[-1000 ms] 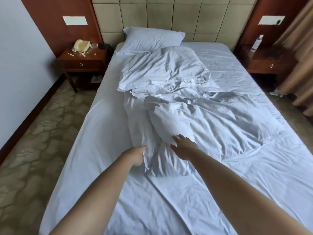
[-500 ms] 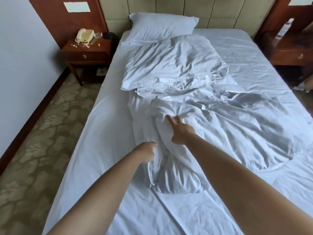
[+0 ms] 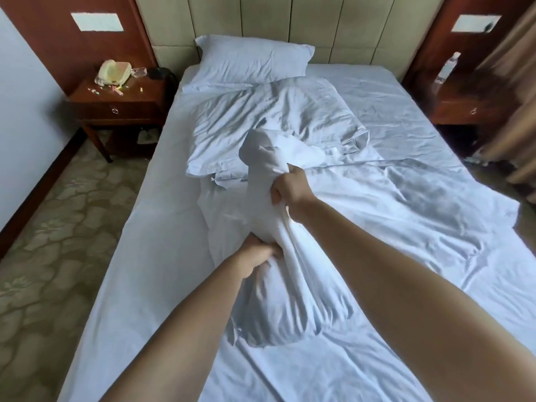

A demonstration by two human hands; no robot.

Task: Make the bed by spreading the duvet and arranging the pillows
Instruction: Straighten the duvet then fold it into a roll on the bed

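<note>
A crumpled white duvet (image 3: 400, 210) lies across the middle and right of the bed (image 3: 150, 256). A bunched fold of it rises off the mattress between my hands. My right hand (image 3: 290, 190) grips the upper part of that bunch, fingers curled into the fabric. My left hand (image 3: 258, 256) grips it lower down, nearer me. One white pillow (image 3: 252, 60) leans at the headboard on the left side. A second, creased pillow (image 3: 275, 120) lies flat just below it, partly behind the raised fold.
A wooden nightstand (image 3: 121, 105) with a cream telephone (image 3: 113, 72) stands left of the bed. Another nightstand (image 3: 470, 103) with a water bottle (image 3: 446, 68) stands on the right, beside brown curtains (image 3: 516, 97). Patterned floor runs along the left side.
Both hands have closed on the bunched duvet and lifted it off the mattress; before, the right hand lay open on the fold. The view has tilted up slightly.
</note>
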